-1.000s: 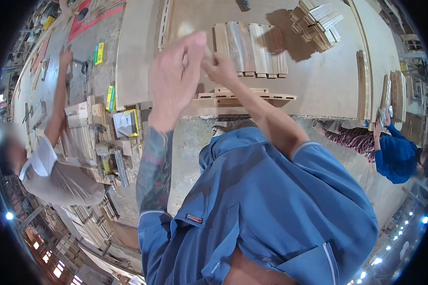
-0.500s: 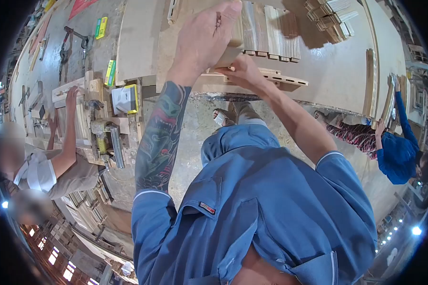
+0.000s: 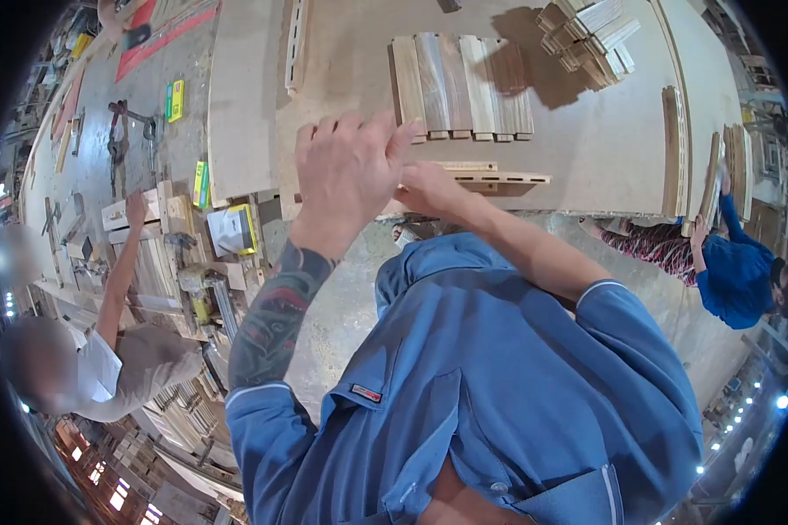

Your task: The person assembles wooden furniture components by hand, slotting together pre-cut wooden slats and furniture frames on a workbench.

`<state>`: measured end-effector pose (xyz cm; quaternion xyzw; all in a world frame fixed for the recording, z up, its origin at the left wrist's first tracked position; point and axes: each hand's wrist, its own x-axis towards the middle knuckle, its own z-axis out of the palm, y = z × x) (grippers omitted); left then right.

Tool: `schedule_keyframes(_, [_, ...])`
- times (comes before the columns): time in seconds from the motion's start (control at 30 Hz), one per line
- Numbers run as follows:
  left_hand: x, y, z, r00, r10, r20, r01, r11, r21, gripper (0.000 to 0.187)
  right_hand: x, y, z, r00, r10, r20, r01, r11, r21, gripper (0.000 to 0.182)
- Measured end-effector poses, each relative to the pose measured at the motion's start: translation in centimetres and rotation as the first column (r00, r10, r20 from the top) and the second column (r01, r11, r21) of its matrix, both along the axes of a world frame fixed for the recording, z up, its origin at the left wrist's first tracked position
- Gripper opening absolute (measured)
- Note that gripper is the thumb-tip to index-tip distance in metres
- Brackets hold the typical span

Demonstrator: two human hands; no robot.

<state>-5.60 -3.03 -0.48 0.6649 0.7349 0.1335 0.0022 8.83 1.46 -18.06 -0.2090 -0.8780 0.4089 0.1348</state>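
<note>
My left hand [image 3: 350, 168], on the tattooed arm, is above the near part of the worktable with its fingers bent and closed; what they grip is hidden. My right hand [image 3: 431, 190] is just beside and partly behind it, fingers curled inward, their tips hidden. A slotted wooden rail [image 3: 508, 178] lies close to the right hand along the table's near edge, with another strip [image 3: 468, 166] behind it. Beyond both hands, a row of several wooden slats [image 3: 477, 87] lies side by side, their tenon ends toward me.
A crisscross stack of wooden pieces [image 3: 591, 39] stands at the far right. Another slotted rail [image 3: 297, 44] lies at far left, and a long one [image 3: 674, 149] at right. A clamp [image 3: 131, 122] lies on the left table. Co-workers are at left and at right [image 3: 731, 271].
My left hand has drawn back toward me and left, uncovering the left slats. My right hand remains close to it. The whole view has shifted, and the left co-worker's arm has moved.
</note>
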Motion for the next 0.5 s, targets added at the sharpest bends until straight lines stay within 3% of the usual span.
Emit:
schedule_keyframes(0.03, [0.1, 0.0, 0.2, 0.999, 0.042, 0.015, -0.041, 0.998, -0.040, 0.039, 0.8, 2.0, 1.2, 0.991, 0.121, 0.055, -0.113, 0.985, -0.133, 0.039])
schedule_keyframes(0.1, [0.1, 0.0, 0.2, 0.996, 0.085, 0.024, -0.082, 0.993, -0.083, 0.038, 0.5, 8.0, -0.9, 0.946, -0.002, 0.325, 0.086, 0.966, -0.244, 0.035])
schedule_keyframes(0.13, [0.2, 0.0, -0.1, 0.994, 0.091, 0.064, -0.089, 0.996, -0.030, 0.036, 0.0, 11.5, -1.8, 0.947, -0.001, 0.322, 0.083, 0.966, -0.243, 0.035])
schedule_keyframes(0.2, [0.3, 0.0, -0.3, 0.991, 0.096, 0.095, -0.099, 0.995, 0.019, 0.035, -1.8, 18.5, -3.8, 0.905, -0.386, 0.182, 0.356, 0.918, 0.177, 0.039])
schedule_keyframes(0.27, [0.2, -0.1, -0.4, 0.966, 0.129, 0.222, -0.131, 0.991, -0.006, 0.031, -4.8, 24.2, -5.9, 0.873, -0.479, 0.092, 0.407, 0.819, 0.403, 0.043])
schedule_keyframes(0.3, [0.4, 0.0, -0.3, 0.967, 0.135, 0.218, -0.136, 0.991, -0.008, 0.031, -5.2, 25.3, -6.3, 0.876, -0.474, 0.089, 0.405, 0.823, 0.399, 0.043])
schedule_keyframes(0.37, [0.3, 0.1, 0.0, 0.953, 0.161, 0.255, -0.171, 0.985, 0.014, 0.029, -5.8, 25.9, -7.6, 0.852, -0.466, 0.239, 0.225, 0.737, 0.637, 0.046])
schedule_keyframes(0.4, [0.2, 0.1, -0.1, 0.954, 0.158, 0.256, -0.164, 0.986, 0.001, 0.029, -5.5, 25.2, -7.7, 0.848, -0.469, 0.248, 0.228, 0.744, 0.628, 0.046])
schedule_keyframes(0.47, [0.3, -0.1, -0.4, 0.944, 0.172, 0.283, -0.186, 0.982, 0.025, 0.028, -3.9, 23.6, -7.4, 0.916, -0.340, 0.213, 0.241, 0.891, 0.384, 0.054])
schedule_keyframes(0.5, [0.3, 0.1, -0.4, 0.940, 0.176, 0.293, -0.193, 0.981, 0.030, 0.028, -3.0, 23.3, -4.8, 0.916, -0.335, 0.219, 0.231, 0.890, 0.393, 0.054])
